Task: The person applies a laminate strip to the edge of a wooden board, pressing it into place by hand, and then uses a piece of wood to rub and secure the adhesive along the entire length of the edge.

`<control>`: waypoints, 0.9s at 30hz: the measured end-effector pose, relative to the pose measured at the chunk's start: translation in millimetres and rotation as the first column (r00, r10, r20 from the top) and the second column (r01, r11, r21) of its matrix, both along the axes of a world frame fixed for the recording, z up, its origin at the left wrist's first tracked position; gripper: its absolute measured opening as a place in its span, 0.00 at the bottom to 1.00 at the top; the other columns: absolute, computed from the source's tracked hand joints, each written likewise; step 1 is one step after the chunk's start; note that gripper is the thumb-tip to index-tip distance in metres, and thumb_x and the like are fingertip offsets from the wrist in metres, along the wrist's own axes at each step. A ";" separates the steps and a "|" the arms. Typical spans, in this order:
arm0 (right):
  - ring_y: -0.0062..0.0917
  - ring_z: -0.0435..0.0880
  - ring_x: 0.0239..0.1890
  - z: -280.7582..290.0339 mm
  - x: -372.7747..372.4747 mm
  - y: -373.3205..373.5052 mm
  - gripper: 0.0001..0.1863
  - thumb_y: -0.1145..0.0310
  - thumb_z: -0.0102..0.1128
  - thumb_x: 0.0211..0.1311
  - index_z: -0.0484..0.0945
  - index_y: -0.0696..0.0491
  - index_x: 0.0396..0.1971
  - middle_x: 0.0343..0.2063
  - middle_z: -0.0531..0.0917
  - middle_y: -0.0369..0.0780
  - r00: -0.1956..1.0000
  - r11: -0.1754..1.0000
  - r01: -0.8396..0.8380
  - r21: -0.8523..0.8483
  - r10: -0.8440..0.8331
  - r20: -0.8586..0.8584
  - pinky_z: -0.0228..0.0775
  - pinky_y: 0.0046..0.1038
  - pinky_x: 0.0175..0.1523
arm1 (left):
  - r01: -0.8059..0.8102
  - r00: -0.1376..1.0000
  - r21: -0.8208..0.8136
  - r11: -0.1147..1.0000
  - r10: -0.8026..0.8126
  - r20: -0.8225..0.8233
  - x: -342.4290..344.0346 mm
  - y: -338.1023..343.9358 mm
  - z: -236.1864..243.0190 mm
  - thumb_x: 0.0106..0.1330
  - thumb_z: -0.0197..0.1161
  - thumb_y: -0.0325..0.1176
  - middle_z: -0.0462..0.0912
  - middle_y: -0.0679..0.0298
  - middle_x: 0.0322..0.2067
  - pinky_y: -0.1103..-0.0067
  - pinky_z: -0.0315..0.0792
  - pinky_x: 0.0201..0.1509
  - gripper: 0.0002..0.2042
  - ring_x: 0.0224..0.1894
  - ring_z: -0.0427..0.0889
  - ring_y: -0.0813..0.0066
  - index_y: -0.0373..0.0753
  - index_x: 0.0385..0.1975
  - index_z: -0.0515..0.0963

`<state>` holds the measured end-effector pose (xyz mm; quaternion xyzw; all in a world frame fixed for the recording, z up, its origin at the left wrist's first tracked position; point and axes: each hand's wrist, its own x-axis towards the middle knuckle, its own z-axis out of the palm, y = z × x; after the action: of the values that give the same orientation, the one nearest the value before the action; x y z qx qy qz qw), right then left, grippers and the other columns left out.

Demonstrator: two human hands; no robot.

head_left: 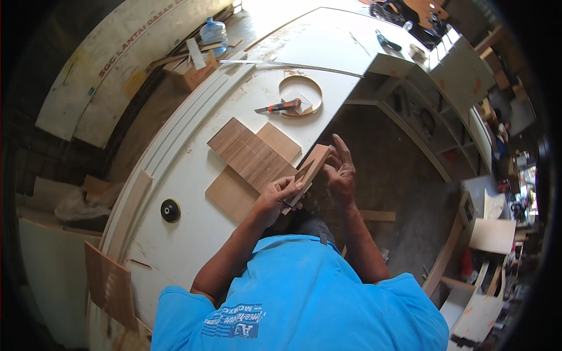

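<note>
A narrow, pale wooden piece with a dark slot or strip along it is held at a slant over the white worktop's edge. My left hand grips its lower end. My right hand has thumb and some fingers at the upper end, index finger raised. Just left of them, a walnut-patterned board lies crosswise over lighter boards. An orange-and-black utility knife rests beside a coil of edging band. A black round pad sits on the white worktop.
Long white strips run along the worktop's left side, with a brown board at its near end. An open cabinet frame and the dark floor are to my right. A water jug stands beyond the worktop, near printed panels.
</note>
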<state>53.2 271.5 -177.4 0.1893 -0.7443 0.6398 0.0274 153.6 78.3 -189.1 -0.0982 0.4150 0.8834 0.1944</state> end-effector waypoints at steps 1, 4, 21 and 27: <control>0.38 0.77 0.65 -7.1 13.7 4.4 0.33 0.74 0.57 0.63 0.66 0.55 0.70 0.67 0.73 0.51 0.961 0.961 0.059 -0.269 0.019 0.276 0.69 0.40 0.71 | 0.023 1.000 0.004 1.000 -0.023 0.002 6.8 6.0 -4.3 0.70 0.71 0.44 0.81 0.66 0.35 0.77 0.80 0.38 0.20 0.33 0.83 0.76 0.35 0.50 0.77; 0.37 0.80 0.61 -21.2 46.2 16.8 0.33 0.63 0.56 0.72 0.60 0.56 0.73 0.62 0.76 0.52 0.748 0.789 0.210 -0.578 0.251 0.614 0.71 0.41 0.68 | -0.046 0.986 0.173 0.984 0.017 0.163 21.2 32.8 -16.6 0.72 0.69 0.45 0.82 0.66 0.33 0.79 0.79 0.37 0.19 0.31 0.84 0.75 0.36 0.49 0.78; 0.21 0.81 0.30 -175.8 25.3 44.4 0.28 0.53 0.58 0.74 0.73 0.55 0.65 0.37 0.81 0.38 0.688 0.817 0.549 -0.175 -0.324 0.649 0.75 0.24 0.33 | -0.513 0.730 -0.816 -0.264 -0.634 -0.254 -54.2 -59.6 -157.6 0.71 0.62 0.56 0.53 0.49 0.79 0.54 0.45 0.83 0.39 0.82 0.49 0.48 0.42 0.77 0.61; 0.29 0.78 0.62 -224.0 -4.3 13.2 0.28 0.57 0.55 0.75 0.72 0.55 0.69 0.60 0.81 0.44 0.783 0.788 0.574 -0.225 -0.446 0.434 0.65 0.30 0.69 | -0.502 0.681 -0.826 -0.257 -0.706 -0.194 -69.7 -49.8 -168.1 0.68 0.57 0.66 0.53 0.49 0.79 0.50 0.37 0.83 0.45 0.82 0.48 0.47 0.44 0.79 0.58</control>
<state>48.9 284.7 -401.4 -0.1502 -0.6352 0.7511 0.0987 83.8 28.5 -357.3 0.1853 0.9754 0.1085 -0.0495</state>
